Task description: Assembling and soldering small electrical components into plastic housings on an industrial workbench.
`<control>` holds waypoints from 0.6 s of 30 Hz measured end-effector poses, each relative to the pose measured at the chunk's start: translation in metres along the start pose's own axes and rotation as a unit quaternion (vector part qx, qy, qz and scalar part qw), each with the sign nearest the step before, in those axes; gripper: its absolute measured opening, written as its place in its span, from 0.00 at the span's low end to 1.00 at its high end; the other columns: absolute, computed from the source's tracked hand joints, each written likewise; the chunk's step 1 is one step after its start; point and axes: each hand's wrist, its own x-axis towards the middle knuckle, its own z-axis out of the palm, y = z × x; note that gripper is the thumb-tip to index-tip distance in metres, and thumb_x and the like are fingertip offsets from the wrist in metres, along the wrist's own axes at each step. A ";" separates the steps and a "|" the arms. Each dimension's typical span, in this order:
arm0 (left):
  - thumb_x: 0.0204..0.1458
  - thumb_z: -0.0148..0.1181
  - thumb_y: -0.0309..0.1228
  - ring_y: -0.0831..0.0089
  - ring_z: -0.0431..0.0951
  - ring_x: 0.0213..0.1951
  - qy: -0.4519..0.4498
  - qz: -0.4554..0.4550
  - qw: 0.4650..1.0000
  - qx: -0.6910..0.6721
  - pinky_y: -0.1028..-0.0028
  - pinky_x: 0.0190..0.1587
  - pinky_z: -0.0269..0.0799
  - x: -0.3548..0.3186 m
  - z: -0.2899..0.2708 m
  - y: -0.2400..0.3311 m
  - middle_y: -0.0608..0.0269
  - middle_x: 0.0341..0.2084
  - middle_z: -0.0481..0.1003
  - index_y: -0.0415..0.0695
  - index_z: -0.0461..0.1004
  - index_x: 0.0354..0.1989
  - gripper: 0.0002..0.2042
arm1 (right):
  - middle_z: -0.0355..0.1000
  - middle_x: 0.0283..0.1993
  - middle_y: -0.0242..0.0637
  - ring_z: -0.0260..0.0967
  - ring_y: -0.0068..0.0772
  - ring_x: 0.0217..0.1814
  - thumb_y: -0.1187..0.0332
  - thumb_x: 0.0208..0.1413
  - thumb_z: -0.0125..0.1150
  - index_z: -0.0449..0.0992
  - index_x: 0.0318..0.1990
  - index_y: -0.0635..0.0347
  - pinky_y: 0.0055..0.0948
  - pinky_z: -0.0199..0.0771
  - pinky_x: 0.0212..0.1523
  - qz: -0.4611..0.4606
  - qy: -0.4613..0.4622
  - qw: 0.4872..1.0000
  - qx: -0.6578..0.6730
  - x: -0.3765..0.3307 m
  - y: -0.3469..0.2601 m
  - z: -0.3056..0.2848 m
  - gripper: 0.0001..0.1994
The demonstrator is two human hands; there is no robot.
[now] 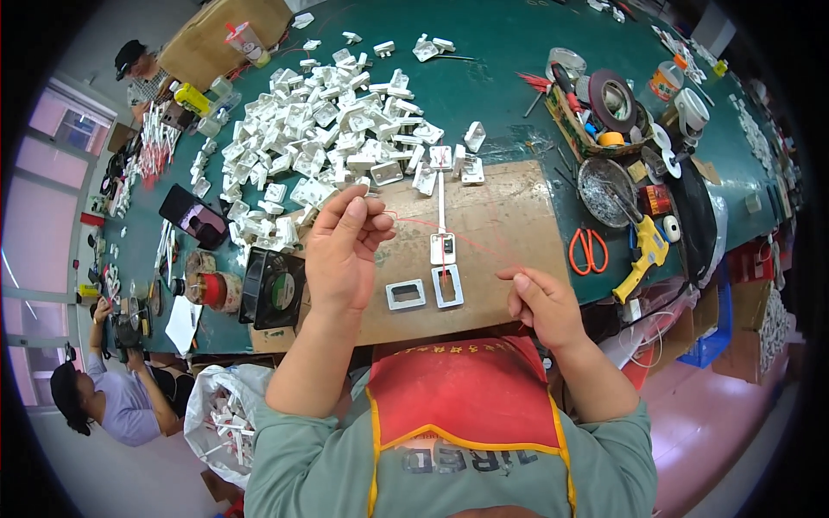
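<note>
1. Left hand [345, 246]: thumb and forefinger pinch a thin red wire [419, 221]
2. Right hand [548, 302]: thumb and forefinger seem pinched on it too, though the wire is faint there
3. Between both hands' fingers lies a white rectangular fitting [443, 249]
4. Left of the left fingers, a black fan [258, 289] bears a green label
5. Nearer the body than either hand's fingers, a red apron [466, 388] shows yellow characters

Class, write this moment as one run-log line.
Left hand: pinch grip; right hand: pinch grip; thin red wire: runs between hands; cardboard: two rectangular frames; table: heap of white parts
</note>
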 end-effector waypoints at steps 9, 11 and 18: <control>0.60 0.53 0.25 0.68 0.79 0.36 0.039 0.102 0.994 -0.013 0.67 0.43 0.77 -0.011 -0.012 0.012 0.55 0.37 0.77 0.37 0.70 0.49 0.11 | 0.65 0.21 0.29 0.56 0.16 0.19 0.63 0.65 0.49 0.73 0.48 0.69 0.16 0.52 0.18 -0.061 0.069 0.996 -0.010 0.002 0.006 -0.022 0.16; 0.60 0.52 0.24 0.67 0.79 0.38 0.057 0.215 0.974 0.052 0.66 0.45 0.76 -0.018 -0.004 0.029 0.53 0.38 0.77 0.36 0.70 0.48 0.09 | 0.65 0.21 0.30 0.56 0.17 0.17 0.62 0.65 0.48 0.72 0.48 0.68 0.16 0.51 0.17 -0.055 0.060 0.996 0.017 0.006 0.008 -0.020 0.16; 0.48 0.63 0.23 0.61 0.78 0.38 -0.312 0.288 0.851 0.310 0.68 0.43 0.73 -0.060 0.023 -0.010 0.58 0.35 0.77 0.44 0.77 0.40 0.10 | 0.74 0.33 0.42 0.70 0.32 0.31 0.58 0.65 0.47 0.70 0.51 0.70 0.29 0.70 0.33 0.018 -0.014 0.989 0.148 0.026 0.010 0.033 0.21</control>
